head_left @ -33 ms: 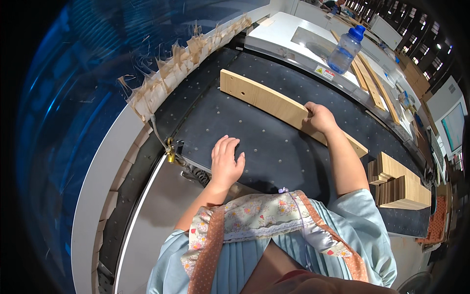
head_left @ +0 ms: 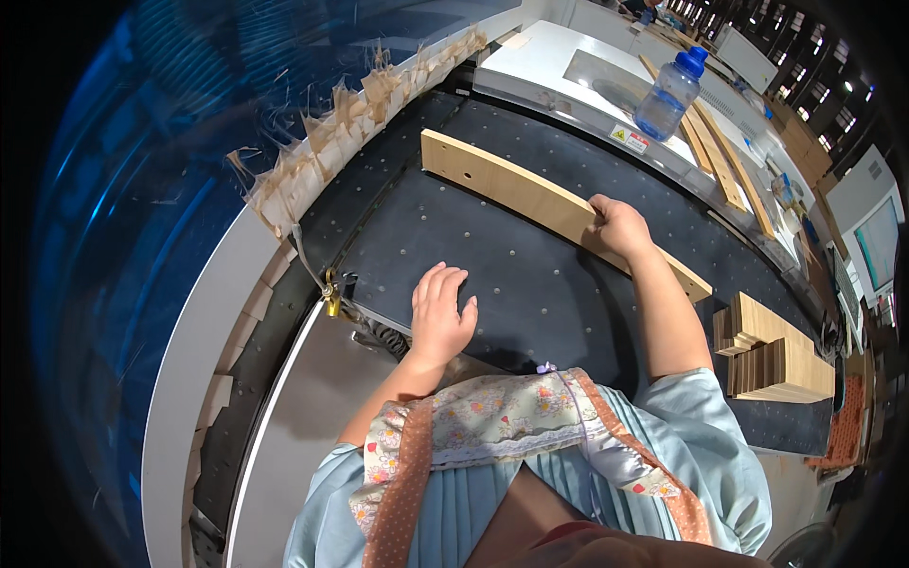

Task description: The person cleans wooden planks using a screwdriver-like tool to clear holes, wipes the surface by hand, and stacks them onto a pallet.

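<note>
A long, pale wooden board (head_left: pixel 525 194) with a few drilled holes near its ends stands on edge across a black tabletop (head_left: pixel 426 222) dotted with small round studs. My right hand (head_left: pixel 622 227) grips its upper edge right of the middle, the thumb on the near face and the fingers hidden behind. My left hand (head_left: pixel 442 314) holds nothing; its fingers are stretched out over the table's near edge, apart from the board. To the right of the board's near end lies a stack of shorter wooden boards (head_left: pixel 786 364), in two offset piles.
A curved blue see-through cover (head_left: pixel 114 237) fills the left, edged by a ragged taped strip (head_left: pixel 365 114). A brass fitting (head_left: pixel 331 298) sits at the table's near left corner. Beyond the table, a white surface bears a blue-capped water bottle (head_left: pixel 666 99) and wooden strips (head_left: pixel 724 156).
The board's left end has shifted very slightly up and left. Both hands are almost where they were.
</note>
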### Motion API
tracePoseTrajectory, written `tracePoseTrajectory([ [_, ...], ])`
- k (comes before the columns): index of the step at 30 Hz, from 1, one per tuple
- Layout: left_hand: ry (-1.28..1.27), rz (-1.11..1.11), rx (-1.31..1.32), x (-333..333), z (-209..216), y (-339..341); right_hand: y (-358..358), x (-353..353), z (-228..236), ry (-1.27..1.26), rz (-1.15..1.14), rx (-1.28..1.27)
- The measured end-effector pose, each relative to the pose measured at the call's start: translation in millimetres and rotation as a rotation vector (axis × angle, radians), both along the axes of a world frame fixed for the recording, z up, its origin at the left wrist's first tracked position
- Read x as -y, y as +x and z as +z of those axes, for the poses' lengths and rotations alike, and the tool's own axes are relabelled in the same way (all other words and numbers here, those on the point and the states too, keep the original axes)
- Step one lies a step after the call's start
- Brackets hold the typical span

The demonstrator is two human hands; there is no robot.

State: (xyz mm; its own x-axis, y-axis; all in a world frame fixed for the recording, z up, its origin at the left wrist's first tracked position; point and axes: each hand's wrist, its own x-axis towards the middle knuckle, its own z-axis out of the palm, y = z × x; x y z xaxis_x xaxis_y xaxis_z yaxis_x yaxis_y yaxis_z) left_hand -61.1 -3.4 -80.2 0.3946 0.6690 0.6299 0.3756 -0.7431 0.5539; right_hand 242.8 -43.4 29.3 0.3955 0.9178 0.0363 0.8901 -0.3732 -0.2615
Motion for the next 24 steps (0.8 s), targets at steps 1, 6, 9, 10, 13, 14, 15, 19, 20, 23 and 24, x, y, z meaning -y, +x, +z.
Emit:
tracePoseTrajectory([
  [1, -0.002, -0.007, -0.014, -1, 0, -1, -4, -1, -6, 0.047, 0.061, 0.071],
  [6, 0.013, -0.094, -0.084, 0, 1, -3, -24, 7, -11, 0.127, 0.096, 0.148],
  [9, 0.036, -0.172, -0.079, -2, 0, -8, -39, 21, -7, 0.13, 0.14, 0.136],
  [10, 0.054, -0.193, -0.076, -4, 0, -10, -43, 25, -3, 0.102, 0.145, 0.092],
  [13, 0.09, -0.278, -0.08, -6, -1, -15, -52, 35, 8, -0.032, 0.102, -0.153],
  [14, 0.101, -0.296, -0.104, -5, 0, -14, -53, 38, 13, -0.088, 0.115, -0.239],
  [15, 0.111, -0.312, -0.134, -1, 1, -15, -51, 43, 2, 0.015, 0.132, -0.178],
  [19, 0.115, -0.383, -0.252, 4, 7, -8, -39, 61, -19, 0.246, 0.16, 0.018],
  [20, 0.123, -0.404, -0.278, 4, 9, -4, -42, 68, -21, 0.279, 0.211, 0.025],
  [23, 0.11, -0.455, -0.441, 10, 22, 10, -57, 86, -41, -0.048, 0.285, -0.004],
  [24, 0.109, -0.459, -0.474, 11, 26, 17, -65, 91, -47, -0.189, 0.255, -0.03],
])
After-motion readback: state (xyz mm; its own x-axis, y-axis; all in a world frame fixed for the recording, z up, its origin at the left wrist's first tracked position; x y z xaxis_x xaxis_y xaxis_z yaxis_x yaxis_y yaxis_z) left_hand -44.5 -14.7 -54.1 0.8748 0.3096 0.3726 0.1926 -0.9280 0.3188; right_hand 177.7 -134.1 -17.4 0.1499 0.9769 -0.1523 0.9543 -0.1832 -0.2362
